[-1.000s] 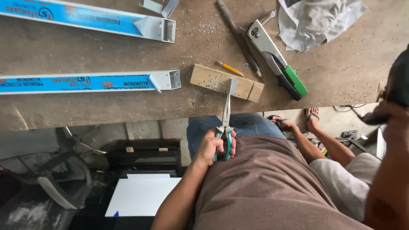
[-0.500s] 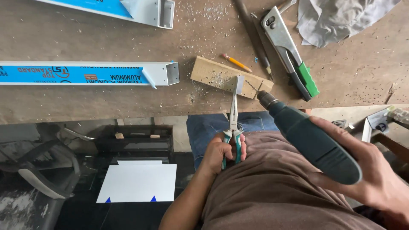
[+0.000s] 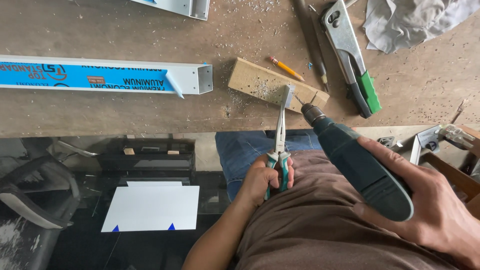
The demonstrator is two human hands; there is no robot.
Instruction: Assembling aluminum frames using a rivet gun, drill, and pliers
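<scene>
The left hand (image 3: pixel 262 177) sits low near the lap, its fingers curled tight in a closed grip, knuckles turned toward twelve o'clock. Its bare forearm runs back toward seven o'clock. The right hand (image 3: pixel 435 212) comes in from four o'clock, palm wrapped closed in a firm grip, thumb lying along the top and pointing toward ten o'clock, wrist straight.

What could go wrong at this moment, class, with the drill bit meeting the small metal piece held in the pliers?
1. The small metal piece is gripped only by the pliers in the left hand, not clamped; it might spin or slip off the wooden block.
2. The drill is steadied by the right hand alone; its bit could skid.
3. Shavings already litter the workbench; more may fly up.
</scene>
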